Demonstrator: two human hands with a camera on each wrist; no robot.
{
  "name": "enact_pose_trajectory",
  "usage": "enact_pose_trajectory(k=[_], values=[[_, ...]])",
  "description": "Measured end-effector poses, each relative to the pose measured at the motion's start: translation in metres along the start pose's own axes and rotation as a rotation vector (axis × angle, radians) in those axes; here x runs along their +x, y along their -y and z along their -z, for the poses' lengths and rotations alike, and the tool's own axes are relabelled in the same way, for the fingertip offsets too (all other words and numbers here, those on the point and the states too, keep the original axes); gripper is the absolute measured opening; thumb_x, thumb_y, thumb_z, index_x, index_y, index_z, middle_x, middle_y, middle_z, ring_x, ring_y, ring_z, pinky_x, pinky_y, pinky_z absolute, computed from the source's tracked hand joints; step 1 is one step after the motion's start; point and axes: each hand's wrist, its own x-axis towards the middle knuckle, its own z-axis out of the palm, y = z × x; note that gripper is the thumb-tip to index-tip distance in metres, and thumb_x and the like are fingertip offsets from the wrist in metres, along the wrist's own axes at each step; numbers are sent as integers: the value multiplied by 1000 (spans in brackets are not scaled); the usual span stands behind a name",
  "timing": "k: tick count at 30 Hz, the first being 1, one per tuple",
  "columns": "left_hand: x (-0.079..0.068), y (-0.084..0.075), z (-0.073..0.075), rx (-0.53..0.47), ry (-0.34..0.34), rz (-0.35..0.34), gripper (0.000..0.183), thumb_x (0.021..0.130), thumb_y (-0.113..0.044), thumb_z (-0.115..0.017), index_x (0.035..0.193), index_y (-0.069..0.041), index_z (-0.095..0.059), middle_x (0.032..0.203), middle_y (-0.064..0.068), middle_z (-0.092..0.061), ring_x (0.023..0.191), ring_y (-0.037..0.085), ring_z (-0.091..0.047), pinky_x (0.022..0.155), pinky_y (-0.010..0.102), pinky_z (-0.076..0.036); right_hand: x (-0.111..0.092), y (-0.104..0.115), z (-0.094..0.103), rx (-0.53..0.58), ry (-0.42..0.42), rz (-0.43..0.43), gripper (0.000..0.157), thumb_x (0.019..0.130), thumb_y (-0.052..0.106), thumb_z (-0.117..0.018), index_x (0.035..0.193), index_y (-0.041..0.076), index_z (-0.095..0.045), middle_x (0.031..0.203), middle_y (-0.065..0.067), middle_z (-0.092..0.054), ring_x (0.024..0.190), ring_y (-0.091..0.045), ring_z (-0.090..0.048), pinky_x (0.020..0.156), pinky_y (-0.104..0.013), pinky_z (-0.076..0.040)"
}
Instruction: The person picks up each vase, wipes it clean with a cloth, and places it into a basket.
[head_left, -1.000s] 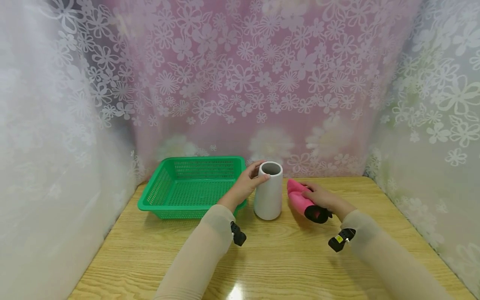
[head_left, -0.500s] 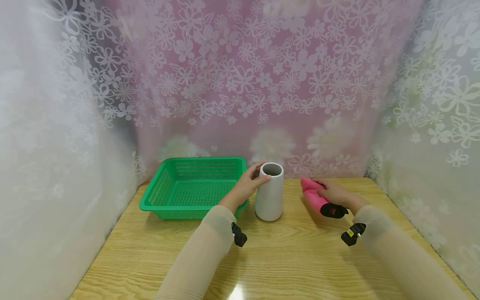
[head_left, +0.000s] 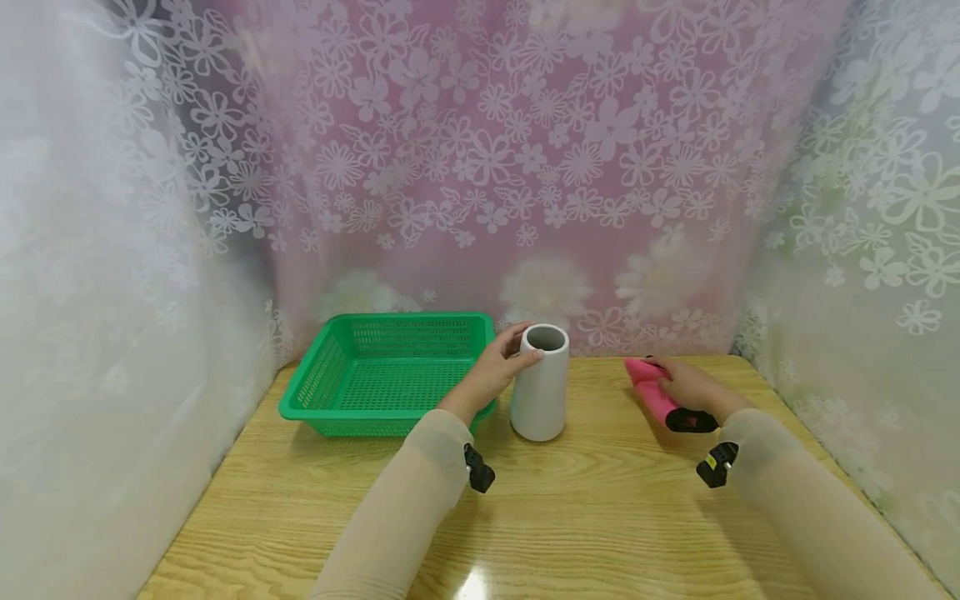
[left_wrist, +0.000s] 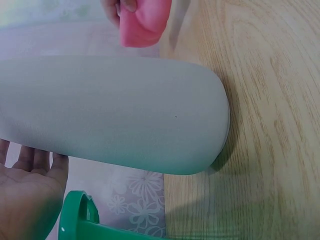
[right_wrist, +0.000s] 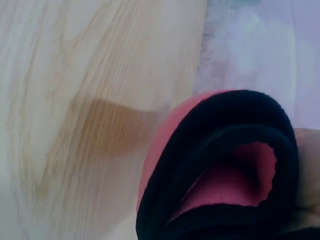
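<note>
A white vase (head_left: 539,396) with a round open top stands upright on the table. My left hand (head_left: 486,373) holds it near the rim from the left, with the thumb at the front. In the left wrist view, the vase's smooth side (left_wrist: 115,112) fills the middle and several fingers show beneath it. My right hand (head_left: 696,388) grips a soft pink fabric piece with a black-edged opening (head_left: 654,393), to the right of the vase. Up close, the right wrist view shows its folded black edging (right_wrist: 250,111) and pink inside. The right fingers are mostly hidden there.
A green plastic basket (head_left: 303,416) with perforated walls stands left of the vase, its right side close behind my left hand. The wooden table (head_left: 592,517) ends at a flowered pink curtain (head_left: 480,167) at the back. Pale curtains hang on both sides.
My right hand has carried the pink fabric piece to the right, away from the vase. My left hand and the vase stay in place.
</note>
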Motion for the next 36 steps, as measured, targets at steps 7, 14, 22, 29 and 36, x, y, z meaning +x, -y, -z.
enact_pose_trajectory(k=[7, 14, 22, 29, 36], values=[[-1, -2, 0, 7, -8, 14, 66, 97, -38, -68, 155, -26, -39, 148, -3, -48, 141, 21, -41, 112, 50, -36, -2, -4, -3, -60, 0, -30, 48, 98, -1, -51, 144, -10, -42, 127, -36, -54, 96, -39, -55, 84, -55, -45], [-1, -3, 0, -7, -15, 11, 65, 97, -37, -69, 154, -26, -40, 148, -4, -48, 141, 21, -41, 112, 49, -37, 1, -15, -17, -145, -10, -12, 48, 99, -1, -46, 146, -7, -43, 131, -37, -53, 115, -51, -55, 94, -64, -44], [-1, -1, 1, -13, 5, 8, 63, 97, -36, -67, 153, -31, -40, 151, -3, -46, 141, 20, -40, 112, 49, -36, 0, -20, -29, -219, -23, -12, 46, 102, 3, -47, 148, -2, -43, 136, -37, -47, 117, -57, -51, 92, -67, -44], [-8, -19, 1, -11, 30, 16, 62, 100, -27, -65, 156, -24, -36, 154, 2, -43, 144, 25, -36, 113, 50, -35, -1, -20, -40, -249, -56, 15, 48, 103, 10, -52, 149, -1, -43, 144, -37, -40, 120, -62, -45, 92, -71, -41], [0, -4, 2, 0, 28, 10, 65, 100, -29, -65, 157, -24, -34, 155, 1, -41, 145, 24, -35, 113, 51, -34, -5, -17, -48, -262, -50, 51, 50, 102, 12, -55, 149, -2, -43, 152, -36, -31, 133, -60, -32, 101, -73, -33]])
